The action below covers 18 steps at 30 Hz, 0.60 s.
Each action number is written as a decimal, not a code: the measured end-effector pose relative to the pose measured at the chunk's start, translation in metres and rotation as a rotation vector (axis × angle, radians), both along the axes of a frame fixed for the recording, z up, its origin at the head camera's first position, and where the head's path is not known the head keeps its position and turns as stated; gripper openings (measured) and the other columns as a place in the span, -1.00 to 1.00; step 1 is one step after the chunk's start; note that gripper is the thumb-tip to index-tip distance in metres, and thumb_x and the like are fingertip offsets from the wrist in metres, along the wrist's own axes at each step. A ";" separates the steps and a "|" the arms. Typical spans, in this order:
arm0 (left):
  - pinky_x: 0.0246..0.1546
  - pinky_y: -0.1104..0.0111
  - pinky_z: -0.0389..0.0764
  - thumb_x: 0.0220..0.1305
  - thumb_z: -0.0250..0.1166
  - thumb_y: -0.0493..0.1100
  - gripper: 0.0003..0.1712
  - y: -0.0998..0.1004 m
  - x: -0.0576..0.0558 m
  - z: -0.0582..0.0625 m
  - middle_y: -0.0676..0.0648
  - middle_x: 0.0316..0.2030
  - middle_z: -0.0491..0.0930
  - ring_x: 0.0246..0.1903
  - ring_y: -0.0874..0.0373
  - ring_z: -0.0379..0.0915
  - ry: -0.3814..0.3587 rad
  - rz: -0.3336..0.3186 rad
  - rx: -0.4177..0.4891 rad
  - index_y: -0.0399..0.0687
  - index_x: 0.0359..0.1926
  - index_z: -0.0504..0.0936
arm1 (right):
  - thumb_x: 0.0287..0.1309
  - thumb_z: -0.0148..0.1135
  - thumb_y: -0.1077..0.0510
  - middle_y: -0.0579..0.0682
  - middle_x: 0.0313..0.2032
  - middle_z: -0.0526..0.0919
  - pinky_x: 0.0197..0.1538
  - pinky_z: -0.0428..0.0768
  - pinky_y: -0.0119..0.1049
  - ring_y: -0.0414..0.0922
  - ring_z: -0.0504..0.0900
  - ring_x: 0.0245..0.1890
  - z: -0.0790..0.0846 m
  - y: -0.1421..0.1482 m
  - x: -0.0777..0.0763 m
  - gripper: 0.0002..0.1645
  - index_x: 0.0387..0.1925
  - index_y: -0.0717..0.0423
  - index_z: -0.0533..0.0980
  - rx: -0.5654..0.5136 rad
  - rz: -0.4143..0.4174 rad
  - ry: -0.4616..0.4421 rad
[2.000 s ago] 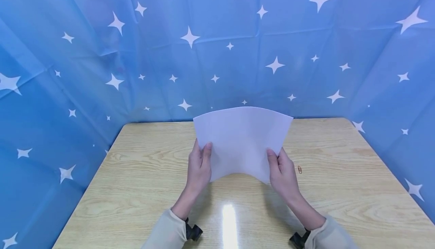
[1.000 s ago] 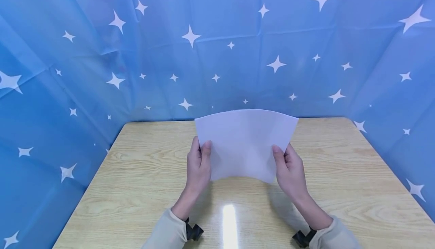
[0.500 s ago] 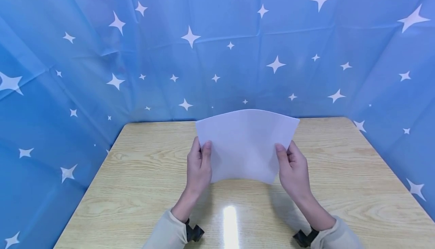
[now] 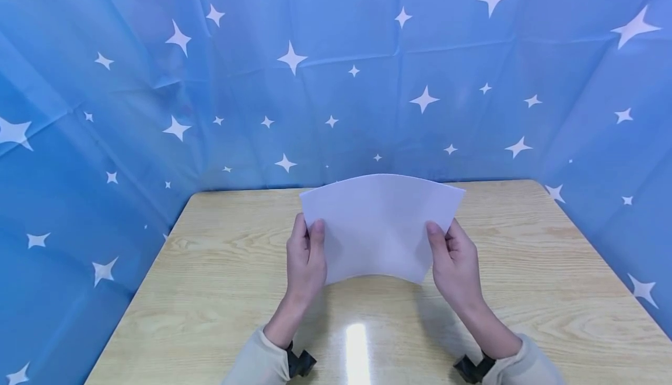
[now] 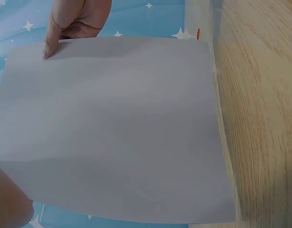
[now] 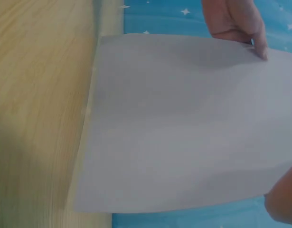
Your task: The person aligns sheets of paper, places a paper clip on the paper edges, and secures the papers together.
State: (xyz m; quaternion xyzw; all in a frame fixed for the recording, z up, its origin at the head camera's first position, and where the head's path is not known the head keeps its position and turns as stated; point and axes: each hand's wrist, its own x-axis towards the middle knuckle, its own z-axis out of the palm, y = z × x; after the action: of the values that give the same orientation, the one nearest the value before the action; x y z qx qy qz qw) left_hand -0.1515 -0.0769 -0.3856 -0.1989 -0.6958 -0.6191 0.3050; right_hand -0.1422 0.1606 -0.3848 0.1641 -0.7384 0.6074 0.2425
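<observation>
White paper (image 4: 375,227) is held up off the table between both hands, bowed upward in the middle, its visible face blank. Whether it is one sheet or more I cannot tell. My left hand (image 4: 306,256) pinches its left edge, thumb on the near face and fingers behind. On the opposite edge my right hand (image 4: 455,262) grips it the same way. The left wrist view shows a small red paper clip (image 5: 198,34) past the paper's far corner; in the head view it is out of sight.
A light wood-grain table (image 4: 210,291) spreads beneath the hands, with a bright light reflection (image 4: 357,353) near the front. Behind and at both sides hangs a blue cloth (image 4: 336,87) with white stars. Each wrist wears a black strap-on device.
My right hand has shifted to the right, and the paper looks wider and flatter, its top edge a little lower. The paper clip beside that hand has gone out of sight in the head view.
</observation>
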 end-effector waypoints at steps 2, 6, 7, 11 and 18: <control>-0.37 0.40 0.39 0.46 -0.02 -0.41 -0.87 0.000 0.003 0.003 -0.15 -0.33 0.54 -0.37 0.00 0.43 0.000 -0.013 0.009 -0.28 -0.07 0.43 | 0.47 -0.08 0.26 0.11 -0.14 0.67 -0.26 0.65 -0.29 -0.09 0.70 -0.22 0.000 0.000 0.001 -0.73 0.07 0.25 0.46 -0.002 0.007 -0.005; -0.39 0.41 0.41 0.43 -0.03 -0.47 -0.84 0.001 0.010 0.016 -0.22 -0.36 0.55 -0.37 -0.06 0.48 -0.006 -0.014 -0.015 -0.35 -0.06 0.43 | 0.47 -0.08 0.25 0.10 -0.15 0.67 -0.27 0.65 -0.28 -0.08 0.70 -0.23 -0.001 0.000 0.001 -0.73 0.07 0.23 0.46 0.008 0.012 -0.014; -0.44 0.42 0.37 0.42 -0.03 -0.48 -0.85 0.002 0.012 0.020 -0.22 -0.43 0.51 -0.42 -0.06 0.44 -0.005 -0.007 -0.029 -0.37 -0.08 0.44 | 0.48 -0.09 0.24 0.10 -0.15 0.67 -0.26 0.65 -0.28 -0.08 0.70 -0.22 -0.001 0.001 0.000 -0.73 0.07 0.24 0.45 0.013 0.014 -0.016; -0.58 0.40 0.25 0.42 -0.04 -0.50 -0.86 0.001 0.011 0.023 -0.22 -0.58 0.43 -0.55 -0.07 0.37 0.007 0.020 -0.069 -0.41 -0.16 0.46 | 0.49 -0.10 0.23 0.08 -0.13 0.66 -0.24 0.64 -0.30 -0.10 0.69 -0.20 -0.002 0.002 -0.001 -0.72 0.07 0.25 0.45 0.033 0.012 -0.014; -0.62 0.41 0.29 0.46 -0.03 -0.42 -0.84 -0.004 -0.003 0.000 -0.13 -0.55 0.50 -0.56 0.04 0.42 0.019 0.026 -0.072 -0.27 -0.14 0.49 | 0.48 -0.09 0.22 0.06 -0.15 0.67 -0.24 0.64 -0.30 -0.09 0.69 -0.21 0.001 0.004 -0.003 -0.73 0.05 0.24 0.46 0.035 0.023 -0.029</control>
State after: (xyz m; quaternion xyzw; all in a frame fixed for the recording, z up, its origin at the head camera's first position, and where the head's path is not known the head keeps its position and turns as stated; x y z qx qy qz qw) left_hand -0.1548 -0.0811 -0.3857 -0.2067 -0.7171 -0.5878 0.3123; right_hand -0.1450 0.1650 -0.3842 0.1678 -0.7505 0.5994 0.2220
